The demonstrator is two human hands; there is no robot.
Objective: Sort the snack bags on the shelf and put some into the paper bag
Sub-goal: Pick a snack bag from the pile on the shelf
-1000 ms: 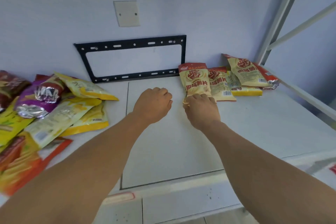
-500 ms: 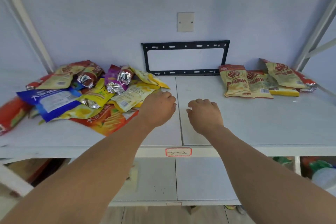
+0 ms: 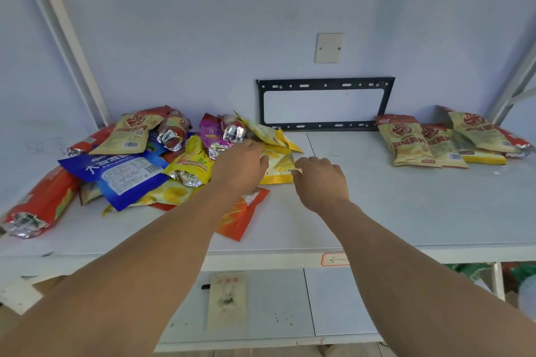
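A mixed heap of snack bags lies on the left of the white shelf [image 3: 406,211], among them a blue bag [image 3: 121,174], red bags and an orange bag [image 3: 240,213]. At the heap's right edge lies a yellow snack bag [image 3: 278,175]. My left hand [image 3: 240,166] rests on top of it, fingers curled over its far side and hidden. My right hand [image 3: 319,180] pinches the yellow bag's right edge. A tidy row of beige-and-red bags [image 3: 412,142] lies at the far right. No paper bag is in view.
A black metal bracket [image 3: 324,104] and a blank wall plate [image 3: 329,48] are on the back wall. White uprights [image 3: 66,38] frame the shelf. A lower shelf carries a pale card [image 3: 227,298]. Bare shelf surface lies between the two groups of bags.
Both hands moved left from the beige bags at the right across the shelf to the mixed heap. The view panned left, and the hands now touch the yellow bag.
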